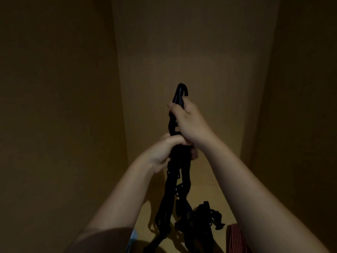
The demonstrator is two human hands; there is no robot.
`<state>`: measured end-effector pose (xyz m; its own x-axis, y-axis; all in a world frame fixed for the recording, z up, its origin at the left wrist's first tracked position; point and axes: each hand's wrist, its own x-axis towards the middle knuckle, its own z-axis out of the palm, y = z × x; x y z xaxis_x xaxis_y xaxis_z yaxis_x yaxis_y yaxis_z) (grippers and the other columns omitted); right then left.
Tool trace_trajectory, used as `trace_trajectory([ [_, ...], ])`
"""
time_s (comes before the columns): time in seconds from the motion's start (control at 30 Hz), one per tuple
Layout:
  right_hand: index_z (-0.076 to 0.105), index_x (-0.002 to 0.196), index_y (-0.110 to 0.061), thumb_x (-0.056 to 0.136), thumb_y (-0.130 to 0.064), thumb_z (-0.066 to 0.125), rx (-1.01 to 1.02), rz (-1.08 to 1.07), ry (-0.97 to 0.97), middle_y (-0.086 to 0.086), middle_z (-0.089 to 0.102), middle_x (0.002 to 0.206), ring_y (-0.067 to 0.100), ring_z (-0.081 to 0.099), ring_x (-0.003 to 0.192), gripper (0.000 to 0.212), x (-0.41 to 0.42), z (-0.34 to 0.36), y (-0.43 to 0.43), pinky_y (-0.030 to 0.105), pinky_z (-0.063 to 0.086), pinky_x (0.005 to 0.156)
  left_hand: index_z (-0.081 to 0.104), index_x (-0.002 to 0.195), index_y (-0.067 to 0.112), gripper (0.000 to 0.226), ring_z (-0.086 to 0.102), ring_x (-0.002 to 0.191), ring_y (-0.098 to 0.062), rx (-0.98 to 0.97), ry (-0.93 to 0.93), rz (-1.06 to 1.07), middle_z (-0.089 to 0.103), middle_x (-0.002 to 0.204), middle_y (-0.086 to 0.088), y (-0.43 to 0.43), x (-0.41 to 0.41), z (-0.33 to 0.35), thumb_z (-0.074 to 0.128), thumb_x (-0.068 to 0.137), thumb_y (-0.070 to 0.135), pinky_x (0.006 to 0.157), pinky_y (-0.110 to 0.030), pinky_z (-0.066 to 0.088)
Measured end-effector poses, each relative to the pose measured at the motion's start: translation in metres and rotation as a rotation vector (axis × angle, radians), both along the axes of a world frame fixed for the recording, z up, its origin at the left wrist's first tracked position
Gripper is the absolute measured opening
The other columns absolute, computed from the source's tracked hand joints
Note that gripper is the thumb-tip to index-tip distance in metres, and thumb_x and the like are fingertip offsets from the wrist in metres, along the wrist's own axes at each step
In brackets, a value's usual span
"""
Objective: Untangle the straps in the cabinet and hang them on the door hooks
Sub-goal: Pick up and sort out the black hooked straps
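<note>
**Fingers.** Right hand (189, 121): fingers curled round the shank of a black hook (180, 92), thumb pressed on its near side; the hook tip stands clear above the fist. Left hand (164, 152): just below and touching the right, fingers (176, 139) wrapped tight round the bunched straps (175, 179).

**Straps.** Black, held up inside the cabinet in front of the back wall (182, 52). Several strands with buckles hang from the left fist, and their lower ends reach the cabinet floor (145, 214). A second dark heap (204, 214) lies on the floor just right of the hanging strands. Whether it is joined to them cannot be told in this light.

**Other.** Red striped item (234, 238) at the lower right, beside the heap. No door hooks in view.

**Risks, as judged.**
- Pulling the hook upward while the left fist clamps the bunch would probably tighten any knot, not free it.
- Trailing ends may snag the heap and drag it up or out.
- Buckles could catch on neighbouring strands.
- The open hook tip may snare a loose loop.
- Poor light makes it easy to mistake which strand is which.
</note>
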<state>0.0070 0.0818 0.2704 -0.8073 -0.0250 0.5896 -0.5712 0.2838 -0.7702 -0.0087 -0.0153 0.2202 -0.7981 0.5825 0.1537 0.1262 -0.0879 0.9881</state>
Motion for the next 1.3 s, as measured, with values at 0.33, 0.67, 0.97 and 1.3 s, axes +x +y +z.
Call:
trace_trajectory([
  [0.33,0.057,0.097,-0.009,0.093,-0.028,0.045,0.031,0.006,-0.341,0.008,0.056,0.084,0.018,0.053,0.072,0.022,-0.008,-0.043,0.014,0.031,0.04,0.065,0.066,0.066,0.008,0.019,0.061,0.056,-0.017,0.091,-0.306,-0.197,0.064,0.064,-0.006,0.006,0.005,-0.042,0.048,0.067,0.015,0.067,-0.032,0.052],
  [0.67,0.059,0.1,-0.014,0.094,-0.042,0.044,0.016,0.059,-0.525,-0.003,0.059,0.083,0.011,0.056,0.079,0.032,-0.007,-0.097,0.022,0.024,0.043,0.069,0.041,0.061,0.018,0.011,0.034,0.032,-0.006,0.28,-0.652,-0.134,0.037,0.042,0.007,0.003,-0.001,-0.087,0.045,0.069,0.013,0.037,-0.015,0.033],
  [0.97,0.052,0.081,-0.014,0.092,-0.024,0.048,0.361,-0.219,-0.798,-0.001,0.053,0.072,0.013,0.051,0.066,0.015,0.004,-0.226,0.07,0.024,0.036,0.053,0.05,0.064,0.014,0.03,0.028,0.031,-0.006,0.051,-0.709,0.214,0.031,0.039,0.008,0.0,0.004,-0.17,0.053,0.09,0.029,0.034,-0.016,0.027],
  [1.3,0.05,0.121,-0.009,0.091,-0.036,0.05,0.644,-0.318,-0.863,0.013,0.059,0.115,0.022,0.057,0.092,0.04,0.03,-0.295,0.069,0.024,0.041,0.063,0.051,0.066,0.01,0.027,0.03,0.036,-0.009,-0.205,-0.604,0.238,0.03,0.041,0.006,0.012,0.025,-0.198,0.057,0.088,0.025,0.046,-0.024,0.026],
])
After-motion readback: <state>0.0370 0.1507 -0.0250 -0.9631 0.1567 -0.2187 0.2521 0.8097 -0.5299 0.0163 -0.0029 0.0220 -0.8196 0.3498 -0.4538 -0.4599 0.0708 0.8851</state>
